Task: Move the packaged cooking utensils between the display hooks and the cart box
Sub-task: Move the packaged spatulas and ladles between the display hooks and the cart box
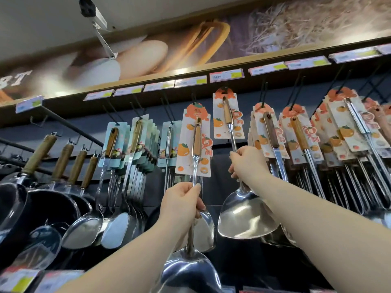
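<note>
Price tags (226, 75) sit in a row on the front of the long wooden shelf (190, 72). Under it, thin black hooks (263, 92) stick out with cooking tools on cards. The person's left hand (182, 203) is below the shelf's middle, fingers wrapped tight round the shiny stem of a spatula (196, 144) on an orange and white card. That card's top is by a hook, but I cannot tell if it hangs on it. The right hand (246, 163) is a bit higher, nearer the shelf, and squeezes the stem of a second spatula (245, 218). Its card reaches a hook just under the shelf. More orange cards (296, 132) hang under the shelf's right end. Blue cards with spoons (135, 140) and dark pans (53, 206) with wooden handles hang under its left end. A security camera (93, 13) is fixed above the shelf.
</note>
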A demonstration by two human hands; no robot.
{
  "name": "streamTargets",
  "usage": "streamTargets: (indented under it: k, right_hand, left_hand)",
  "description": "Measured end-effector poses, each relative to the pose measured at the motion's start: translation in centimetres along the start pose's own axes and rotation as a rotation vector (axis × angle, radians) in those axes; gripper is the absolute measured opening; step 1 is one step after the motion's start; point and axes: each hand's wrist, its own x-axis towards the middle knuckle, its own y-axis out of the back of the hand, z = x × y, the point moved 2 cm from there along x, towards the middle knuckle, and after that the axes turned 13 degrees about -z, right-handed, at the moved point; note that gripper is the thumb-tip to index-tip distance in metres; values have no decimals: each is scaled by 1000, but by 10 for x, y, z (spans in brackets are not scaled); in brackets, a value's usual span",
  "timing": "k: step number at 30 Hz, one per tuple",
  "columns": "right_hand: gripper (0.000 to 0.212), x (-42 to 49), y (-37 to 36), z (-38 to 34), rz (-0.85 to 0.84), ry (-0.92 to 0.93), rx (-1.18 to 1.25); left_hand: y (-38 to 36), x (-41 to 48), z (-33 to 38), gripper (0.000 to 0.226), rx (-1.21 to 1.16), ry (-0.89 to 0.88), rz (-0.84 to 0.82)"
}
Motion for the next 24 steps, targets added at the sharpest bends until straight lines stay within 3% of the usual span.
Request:
streamTargets:
  k: [17, 24]
  right_hand:
    - [24, 33, -33, 53, -2, -113, -65]
    - [23, 38, -41, 84, -94, -184, 63]
  left_hand:
    - [7, 13, -25, 30, 16, -26, 1]
    - [-2, 23, -29, 27, -19, -46, -35]
